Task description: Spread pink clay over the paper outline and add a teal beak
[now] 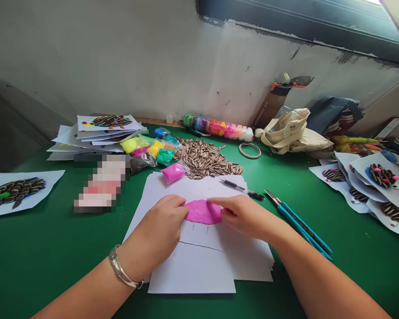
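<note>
We had a thin, bright-pink oval of what looked like modelling clay [203, 212] on a plain white paper sheet [193, 272], just above some thin, dark pen strokes [207, 229]. Our hands were apart: the bare left hand [159, 223] touched its left edge, the bare right hand [246, 213] its right, forefinger extended; we could not tell whether either pinched it. We judged the clay light, soft and perhaps tacky, easily dented or torn, best taken gently by its rim.
</note>
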Demonstrator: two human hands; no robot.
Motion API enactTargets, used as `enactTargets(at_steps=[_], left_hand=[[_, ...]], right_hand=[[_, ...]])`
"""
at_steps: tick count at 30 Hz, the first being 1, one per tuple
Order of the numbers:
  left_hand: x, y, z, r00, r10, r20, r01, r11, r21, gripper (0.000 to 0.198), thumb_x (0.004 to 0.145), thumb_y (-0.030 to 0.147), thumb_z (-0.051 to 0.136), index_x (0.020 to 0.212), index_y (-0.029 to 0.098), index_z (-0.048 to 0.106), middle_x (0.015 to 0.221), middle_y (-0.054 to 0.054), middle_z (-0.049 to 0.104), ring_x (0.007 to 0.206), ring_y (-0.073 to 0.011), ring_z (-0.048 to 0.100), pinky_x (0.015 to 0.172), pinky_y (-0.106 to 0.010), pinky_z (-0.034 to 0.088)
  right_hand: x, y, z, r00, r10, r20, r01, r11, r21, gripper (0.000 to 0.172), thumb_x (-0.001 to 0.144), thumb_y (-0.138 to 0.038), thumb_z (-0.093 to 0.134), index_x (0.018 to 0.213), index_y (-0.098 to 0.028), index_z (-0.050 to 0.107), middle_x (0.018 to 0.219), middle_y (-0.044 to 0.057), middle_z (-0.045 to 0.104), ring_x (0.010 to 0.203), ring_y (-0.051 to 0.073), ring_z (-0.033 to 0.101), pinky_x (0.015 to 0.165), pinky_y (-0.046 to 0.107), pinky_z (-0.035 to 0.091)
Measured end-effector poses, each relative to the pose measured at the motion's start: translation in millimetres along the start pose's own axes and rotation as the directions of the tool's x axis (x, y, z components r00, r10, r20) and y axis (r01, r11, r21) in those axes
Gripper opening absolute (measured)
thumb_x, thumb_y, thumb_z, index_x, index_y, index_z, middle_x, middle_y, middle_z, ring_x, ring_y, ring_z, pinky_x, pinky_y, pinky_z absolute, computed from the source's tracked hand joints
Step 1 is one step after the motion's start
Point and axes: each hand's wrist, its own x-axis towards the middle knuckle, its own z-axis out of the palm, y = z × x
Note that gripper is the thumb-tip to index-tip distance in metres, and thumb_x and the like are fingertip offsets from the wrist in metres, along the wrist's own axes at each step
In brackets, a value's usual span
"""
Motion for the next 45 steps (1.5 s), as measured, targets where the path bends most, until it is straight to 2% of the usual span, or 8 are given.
enactTargets(at_steps=[3, 5, 12, 17, 22, 32, 38, 45], left_hand=[[0, 1, -0.9, 1.0, 0.007, 0.007, -0.007, 1.0, 0.005, 0.041, 0.086, -0.002, 0.039, 0.102, 0.016, 0.071, 0.108, -0.012, 0.065, 0.11, -0.0255, 0.057, 0.094, -0.039, 0.051], [-1, 1, -1.3, 1.0, 0.011, 0.004, -0.011, 1.0, 0.006, 0.042, 0.086, -0.003, 0.038, 0.103, 0.016, 0.071, 0.107, -0.012, 0.065, 0.11, -0.0253, 0.057, 0.093, -0.039, 0.052], [-1, 0, -0.7, 1.0, 0.015, -0.014, -0.015, 1.0, 0.001, 0.044, 0.082, -0.005, 0.038, 0.098, 0.017, 0.072, 0.107, -0.012, 0.065, 0.107, -0.0252, 0.059, 0.09, -0.037, 0.054], [-1, 0, 0.0, 1.0, 0.018, -0.012, -0.017, 1.0, 0.011, 0.044, 0.081, -0.005, 0.037, 0.097, 0.016, 0.072, 0.111, -0.012, 0.065, 0.109, -0.0263, 0.059, 0.089, -0.038, 0.055], [-1, -2, 1.1, 0.999, 0.033, -0.025, -0.033, 0.999, 0.02, 0.043, 0.081, -0.005, 0.038, 0.096, 0.016, 0.072, 0.112, -0.013, 0.065, 0.109, -0.027, 0.059, 0.089, -0.04, 0.055], [-1, -2, 1.3, 0.999, 0.031, -0.026, -0.031, 0.999, 0.023, 0.044, 0.08, -0.006, 0.038, 0.097, 0.015, 0.072, 0.114, -0.013, 0.065, 0.111, -0.0277, 0.058, 0.088, -0.039, 0.055], [-1, -1, 0.9, 0.998, 0.034, -0.043, -0.034, 0.999, 0.019, 0.045, 0.079, -0.006, 0.038, 0.098, 0.014, 0.073, 0.114, -0.013, 0.065, 0.109, -0.0273, 0.059, 0.087, -0.038, 0.056], [-1, -2, 2.4, 0.998, 0.043, -0.05, -0.041, 0.999, 0.024, 0.046, 0.08, -0.006, 0.038, 0.1, 0.014, 0.073, 0.114, -0.014, 0.065, 0.108, -0.0281, 0.06, 0.085, -0.04, 0.056]], right_hand=[[-3, 9, -6, 0.996, 0.062, -0.058, -0.055, 0.993, 0.108, 0.052, 0.085, -0.016, 0.043, 0.133, -0.025, 0.057, 0.069, -0.003, 0.062, 0.06, 0.011, 0.048, 0.056, 0.021, 0.033], [-4, 9, -9, 0.997, 0.073, -0.04, -0.068, 0.99, 0.128, 0.052, 0.085, -0.018, 0.044, 0.136, -0.025, 0.055, 0.07, -0.002, 0.062, 0.06, 0.011, 0.049, 0.056, 0.021, 0.034], [-13, -1, -16, 0.997, -0.01, 0.083, 0.007, 1.0, 0.028, 0.057, 0.083, -0.012, 0.042, 0.136, -0.029, 0.057, 0.093, 0.002, 0.072, 0.071, 0.014, 0.058, 0.063, 0.023, 0.038], [-22, 2, -25, 0.988, 0.067, 0.139, -0.065, 0.998, -0.021, 0.061, 0.083, -0.01, 0.042, 0.138, -0.034, 0.053, 0.086, 0.0, 0.071, 0.063, 0.012, 0.055, 0.056, 0.021, 0.035], [-19, 4, -19, 0.982, 0.045, 0.183, -0.031, 0.996, -0.08, 0.061, 0.081, -0.008, 0.046, 0.137, -0.031, 0.056, 0.087, 0.003, 0.071, 0.067, 0.014, 0.057, 0.061, 0.023, 0.036], [-18, 15, -19, 0.985, 0.022, 0.174, 0.004, 0.989, -0.145, 0.055, 0.078, -0.008, 0.049, 0.125, -0.033, 0.064, 0.087, 0.001, 0.072, 0.069, 0.015, 0.058, 0.064, 0.024, 0.036], [-19, 11, -20, 0.985, 0.037, 0.166, -0.004, 0.981, -0.192, 0.043, 0.079, -0.012, 0.052, 0.114, -0.028, 0.07, 0.084, 0.003, 0.07, 0.072, 0.016, 0.058, 0.063, 0.023, 0.035], [-19, 8, -27, 0.988, 0.079, 0.133, -0.069, 0.994, -0.082, 0.047, 0.081, -0.012, 0.044, 0.118, -0.027, 0.069, 0.077, 0.001, 0.068, 0.064, 0.014, 0.054, 0.059, 0.023, 0.033]])
